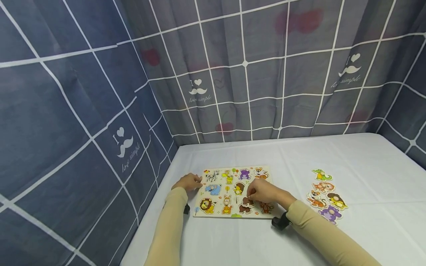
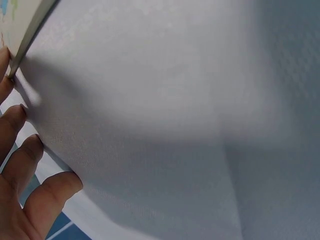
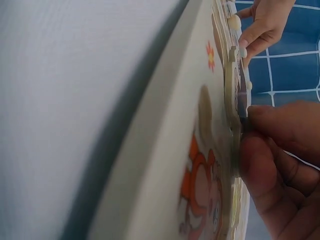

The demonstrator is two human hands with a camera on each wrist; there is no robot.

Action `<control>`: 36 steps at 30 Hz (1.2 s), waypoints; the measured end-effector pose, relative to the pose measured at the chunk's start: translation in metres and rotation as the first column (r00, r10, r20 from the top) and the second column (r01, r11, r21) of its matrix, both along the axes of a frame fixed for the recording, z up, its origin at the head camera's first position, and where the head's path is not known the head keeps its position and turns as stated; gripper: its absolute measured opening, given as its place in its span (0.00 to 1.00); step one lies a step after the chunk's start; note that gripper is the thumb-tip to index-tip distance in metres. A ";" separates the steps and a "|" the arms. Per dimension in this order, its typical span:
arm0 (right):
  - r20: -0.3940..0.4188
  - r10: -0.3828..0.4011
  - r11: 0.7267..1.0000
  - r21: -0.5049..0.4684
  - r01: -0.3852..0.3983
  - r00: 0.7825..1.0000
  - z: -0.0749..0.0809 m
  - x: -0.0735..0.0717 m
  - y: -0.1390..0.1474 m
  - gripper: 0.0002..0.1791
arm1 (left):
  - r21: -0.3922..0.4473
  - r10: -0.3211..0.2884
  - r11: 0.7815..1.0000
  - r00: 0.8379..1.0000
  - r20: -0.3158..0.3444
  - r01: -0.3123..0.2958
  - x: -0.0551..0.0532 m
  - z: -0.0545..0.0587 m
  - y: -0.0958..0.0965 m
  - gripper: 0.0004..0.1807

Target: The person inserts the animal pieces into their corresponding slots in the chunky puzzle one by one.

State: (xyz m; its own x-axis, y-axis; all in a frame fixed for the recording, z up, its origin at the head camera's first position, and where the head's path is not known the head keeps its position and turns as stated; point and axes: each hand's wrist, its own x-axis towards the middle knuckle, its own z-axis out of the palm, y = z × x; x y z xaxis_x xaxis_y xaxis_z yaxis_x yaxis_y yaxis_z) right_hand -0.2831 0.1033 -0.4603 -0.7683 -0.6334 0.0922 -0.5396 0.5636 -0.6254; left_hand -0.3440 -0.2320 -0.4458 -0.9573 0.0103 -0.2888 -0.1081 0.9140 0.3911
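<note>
A wooden peg puzzle board (image 1: 217,201) with colourful animal pictures lies on the white-covered table. My right hand (image 1: 264,192) pinches a brown animal puzzle piece (image 1: 247,202) by its small knob, over the matching brown picture near the front of the board. In the right wrist view, thumb and fingertip meet at the dark knob, and the piece (image 3: 232,92) is seen edge-on, close over the board surface. My left hand (image 1: 189,182) rests at the board's left edge, its fingers (image 2: 31,150) loosely bent and spread with fingertips at the rim.
Several loose puzzle pieces lie right of the board: a green crocodile (image 1: 322,174), an orange animal (image 1: 323,186), a tiger (image 1: 317,199), a hedgehog (image 1: 337,201) and a purple hippo (image 1: 330,213). Knobbed pieces such as the lion (image 1: 207,205) sit on the board. Grey checked curtains (image 1: 229,85) stand behind and left.
</note>
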 end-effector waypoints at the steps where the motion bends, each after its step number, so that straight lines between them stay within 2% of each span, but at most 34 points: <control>1: -0.004 0.005 1.000 -0.003 -0.005 1.000 -0.001 0.000 0.000 0.06 | 0.001 0.002 1.000 1.000 -0.001 -0.002 0.000 0.000 0.000 0.25; 8: 0.036 0.011 1.000 -0.020 -0.010 0.999 -0.002 0.003 -0.005 0.06 | 0.014 0.016 1.000 1.000 0.004 -0.016 0.002 -0.001 0.000 0.27; 14: 0.056 0.025 0.999 -0.023 -0.023 0.998 -0.001 0.007 -0.007 0.07 | -0.008 0.014 1.000 1.000 -0.003 -0.014 0.003 -0.001 0.001 0.24; 36: 0.047 0.033 0.999 -0.015 -0.032 0.998 -0.002 0.011 -0.015 0.06 | -0.014 -0.001 1.000 1.000 0.003 0.001 0.003 0.001 0.002 0.27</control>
State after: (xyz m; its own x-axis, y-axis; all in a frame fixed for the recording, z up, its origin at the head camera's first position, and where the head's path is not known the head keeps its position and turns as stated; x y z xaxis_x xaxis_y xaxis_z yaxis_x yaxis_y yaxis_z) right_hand -0.2720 0.0880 -0.4622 -0.7509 -0.6572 0.0652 -0.5274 0.5372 -0.6582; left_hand -0.3410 -0.2303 -0.4448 -0.9564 0.0074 -0.2918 -0.1081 0.9197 0.3776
